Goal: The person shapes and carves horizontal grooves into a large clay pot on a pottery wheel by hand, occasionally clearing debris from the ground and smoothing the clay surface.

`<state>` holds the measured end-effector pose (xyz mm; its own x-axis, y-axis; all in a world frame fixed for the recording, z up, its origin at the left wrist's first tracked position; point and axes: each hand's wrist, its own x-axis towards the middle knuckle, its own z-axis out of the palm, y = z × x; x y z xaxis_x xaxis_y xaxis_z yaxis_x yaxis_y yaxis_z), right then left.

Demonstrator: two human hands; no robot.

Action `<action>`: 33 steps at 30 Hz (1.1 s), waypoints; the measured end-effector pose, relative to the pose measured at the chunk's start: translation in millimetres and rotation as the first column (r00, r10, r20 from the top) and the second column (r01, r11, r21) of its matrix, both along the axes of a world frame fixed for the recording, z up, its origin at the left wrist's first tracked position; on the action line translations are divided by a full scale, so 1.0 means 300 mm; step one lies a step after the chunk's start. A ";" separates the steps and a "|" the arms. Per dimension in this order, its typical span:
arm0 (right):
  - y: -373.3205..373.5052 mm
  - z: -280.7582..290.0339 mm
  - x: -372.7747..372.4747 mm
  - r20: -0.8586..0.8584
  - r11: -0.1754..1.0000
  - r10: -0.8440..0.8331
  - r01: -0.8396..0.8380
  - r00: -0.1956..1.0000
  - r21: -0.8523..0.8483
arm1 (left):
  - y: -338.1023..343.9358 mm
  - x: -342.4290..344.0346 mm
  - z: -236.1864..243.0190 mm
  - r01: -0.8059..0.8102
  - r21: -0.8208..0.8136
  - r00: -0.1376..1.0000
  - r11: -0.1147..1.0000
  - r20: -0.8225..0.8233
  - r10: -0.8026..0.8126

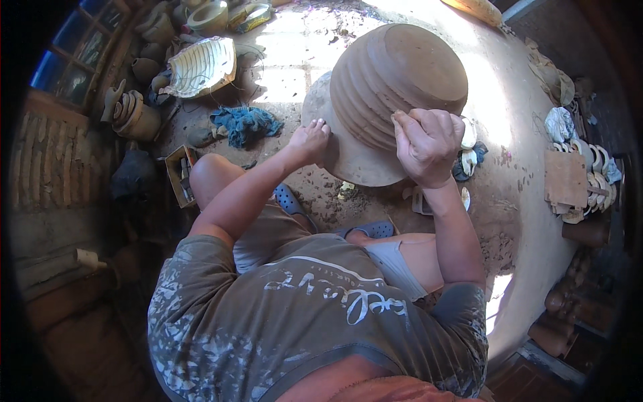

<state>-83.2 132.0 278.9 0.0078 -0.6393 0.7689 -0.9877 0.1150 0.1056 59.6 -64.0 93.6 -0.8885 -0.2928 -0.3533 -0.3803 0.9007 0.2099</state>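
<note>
A large brown clay pot (402, 90) with a ridged wall stands upside down, its flat base facing up, on a round turntable disc (365, 167). At the disc's left rim, my left hand (310, 142) grips the edge with its fingers bent over it. My right hand (430, 144) is closed in a pinch against the near right side of the ridged wall. Whatever lies between its fingertips, if anything, is too small to make out.
A blue rag (246, 125) and a ribbed whitish mould (201, 65) lie to the left, near several pots. By my left knee is a small box of tools (181, 175). Beyond the right side, a brown board (564, 179) sits among stacked curved pieces. Clay crumbs litter the floor.
</note>
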 end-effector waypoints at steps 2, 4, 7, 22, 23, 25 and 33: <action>0.021 -0.004 -0.016 0.019 1.000 0.010 -0.010 1.000 -0.003 | -0.049 -0.004 0.015 0.034 -0.011 0.999 0.999 0.027 -0.034; 0.043 -0.007 -0.038 0.030 1.000 0.025 -0.025 0.999 -0.007 | -0.085 -0.006 0.030 0.055 -0.029 0.998 0.998 -0.011 -0.055; 0.076 -0.017 -0.074 0.055 0.999 0.049 -0.049 0.997 -0.005 | -0.141 -0.016 0.044 0.093 -0.024 0.995 0.995 -0.029 -0.094; 0.113 -0.017 -0.123 -0.001 0.992 0.128 -0.128 0.992 0.022 | -0.165 -0.024 0.057 0.089 0.049 0.996 0.995 -0.031 -0.088; 0.116 -0.015 -0.121 -0.002 0.992 0.123 -0.123 0.992 0.035 | -0.150 -0.029 0.068 0.085 0.060 0.996 0.995 -0.023 -0.084; 0.104 -0.006 -0.109 -0.006 0.990 0.136 -0.135 0.991 0.045 | -0.138 -0.012 0.029 0.104 0.005 0.993 0.995 -0.054 -0.104; 0.061 0.016 -0.065 -0.033 0.991 0.109 -0.106 0.994 0.078 | -0.025 -0.011 0.029 0.127 -0.034 0.992 0.991 0.018 -0.126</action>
<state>-102.8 150.2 283.6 0.1069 -0.6899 0.7160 -0.9892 -0.0013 0.1465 56.2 -71.6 102.2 -0.9135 -0.1907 -0.3595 -0.2657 0.9485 0.1722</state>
